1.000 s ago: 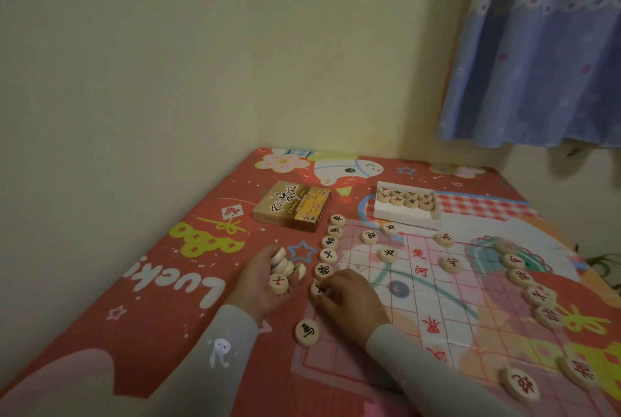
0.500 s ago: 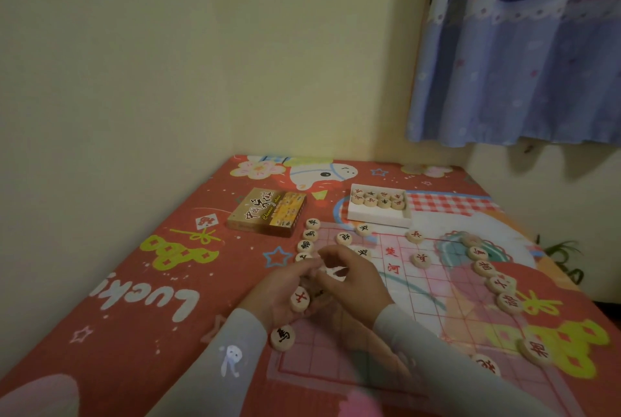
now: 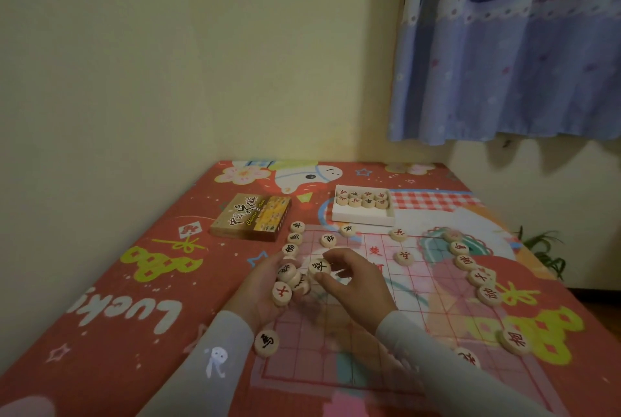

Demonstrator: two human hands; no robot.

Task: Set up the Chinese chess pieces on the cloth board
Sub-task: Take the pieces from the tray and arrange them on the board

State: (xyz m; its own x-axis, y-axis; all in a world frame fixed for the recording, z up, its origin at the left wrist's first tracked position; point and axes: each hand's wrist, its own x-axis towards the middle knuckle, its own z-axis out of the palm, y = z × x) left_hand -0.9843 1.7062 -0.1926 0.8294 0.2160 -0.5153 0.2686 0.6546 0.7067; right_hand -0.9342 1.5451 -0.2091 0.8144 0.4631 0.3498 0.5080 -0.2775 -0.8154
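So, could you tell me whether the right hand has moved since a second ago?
Yes. The right hand has lifted off the board's near-left edge and shifted farther from the lone piece, now pinching a black-marked piece beside the left hand.

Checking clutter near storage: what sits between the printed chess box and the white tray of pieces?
In the head view, nothing stands between the chess box and the white tray: only bare printed red bedcover, with a cartoon figure on it.

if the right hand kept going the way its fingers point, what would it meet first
Probably the round wooden pieces held in the left hand; the right hand, pinching a black-marked piece, points left at them. Depth unclear.
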